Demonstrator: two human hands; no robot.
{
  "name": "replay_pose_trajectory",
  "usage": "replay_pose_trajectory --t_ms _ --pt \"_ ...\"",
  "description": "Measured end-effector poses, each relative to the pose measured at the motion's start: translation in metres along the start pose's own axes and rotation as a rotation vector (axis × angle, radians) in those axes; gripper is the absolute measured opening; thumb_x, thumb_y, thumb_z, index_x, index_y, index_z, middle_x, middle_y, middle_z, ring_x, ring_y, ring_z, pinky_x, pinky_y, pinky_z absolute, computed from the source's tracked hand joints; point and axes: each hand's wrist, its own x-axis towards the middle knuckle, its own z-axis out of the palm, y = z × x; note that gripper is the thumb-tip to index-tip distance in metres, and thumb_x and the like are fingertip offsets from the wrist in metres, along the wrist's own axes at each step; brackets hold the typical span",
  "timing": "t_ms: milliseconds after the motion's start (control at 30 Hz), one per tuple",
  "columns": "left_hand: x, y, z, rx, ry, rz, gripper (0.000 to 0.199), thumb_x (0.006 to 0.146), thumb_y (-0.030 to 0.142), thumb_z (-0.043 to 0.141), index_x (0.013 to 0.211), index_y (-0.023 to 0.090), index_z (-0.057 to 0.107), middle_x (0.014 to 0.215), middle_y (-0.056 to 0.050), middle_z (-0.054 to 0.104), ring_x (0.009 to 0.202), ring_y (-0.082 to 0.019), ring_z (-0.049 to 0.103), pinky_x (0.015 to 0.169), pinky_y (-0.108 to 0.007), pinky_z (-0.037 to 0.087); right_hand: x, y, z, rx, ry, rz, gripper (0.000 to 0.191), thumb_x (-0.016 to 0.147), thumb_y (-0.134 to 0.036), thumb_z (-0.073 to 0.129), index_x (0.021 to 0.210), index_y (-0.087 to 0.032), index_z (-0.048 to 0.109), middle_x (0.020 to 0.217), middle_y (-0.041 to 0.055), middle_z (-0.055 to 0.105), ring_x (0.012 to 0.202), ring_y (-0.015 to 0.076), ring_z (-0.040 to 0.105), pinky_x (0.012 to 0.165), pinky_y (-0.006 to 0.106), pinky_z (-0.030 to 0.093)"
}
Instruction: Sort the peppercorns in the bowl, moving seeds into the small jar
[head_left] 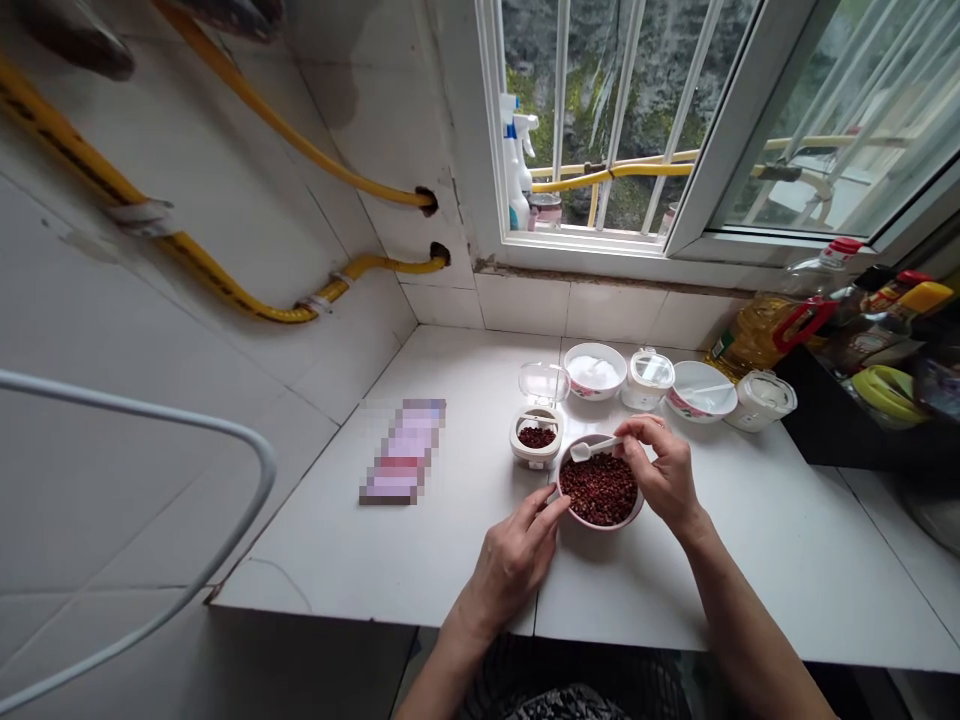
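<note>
A bowl (640, 509) full of dark red peppercorns (600, 488) stands on the white counter. The fingertips of my left hand (517, 550) grip its left rim. Over the bowl, my right hand (661, 470) is closed on the handle of a small white spoon (581, 452). The spoon's head is just above the peppercorns at the back of the bowl, and it looks nearly bare. Just left of the bowl is a small white seasoning jar (536, 462) with its clear lid (544, 381) flipped up. Some dark red peppercorns lie inside it.
Behind are a bowl of white grains (595, 371), a lidded jar (651, 378), a bowl with a white spoon (701, 390) and another jar (765, 400). An oil bottle (765, 320) and a dark rack (832, 420) stand right. A blurred purple item (405, 450) lies left.
</note>
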Motion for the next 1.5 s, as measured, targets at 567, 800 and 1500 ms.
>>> replay_pose_trajectory --t_ms 567,800,1500 --pt "-0.003 -0.002 0.000 -0.004 -0.003 -0.011 0.044 0.096 0.006 0.047 0.137 0.020 0.052 0.125 -0.013 0.067 0.113 -0.020 0.070 0.091 -0.028 0.060 -0.007 0.007 0.005 0.180 -0.153 0.287 0.018 0.085 -0.016 0.049 0.074 -0.023 0.062 0.057 -0.0027 0.066 0.062 0.0173 0.061 0.081 0.035 0.048" --pt "-0.003 -0.002 -0.001 -0.009 -0.016 -0.019 0.045 0.095 0.005 0.047 0.138 0.020 0.051 0.126 -0.014 0.067 0.115 -0.020 0.069 0.092 -0.029 0.059 -0.008 0.009 0.008 0.090 -0.156 0.257 0.019 0.083 -0.017 0.050 0.072 -0.024 0.063 0.060 0.0000 0.067 0.076 0.0219 0.062 0.080 0.035 0.047" --pt "-0.002 -0.001 -0.002 -0.003 -0.011 -0.017 0.045 0.096 0.006 0.046 0.139 0.022 0.050 0.126 -0.013 0.067 0.114 -0.020 0.070 0.090 -0.029 0.061 -0.004 0.013 0.007 0.455 -0.128 0.583 0.013 0.075 -0.026 0.054 0.071 -0.020 0.065 0.052 -0.0017 0.065 0.051 0.0151 0.060 0.057 0.027 0.048"
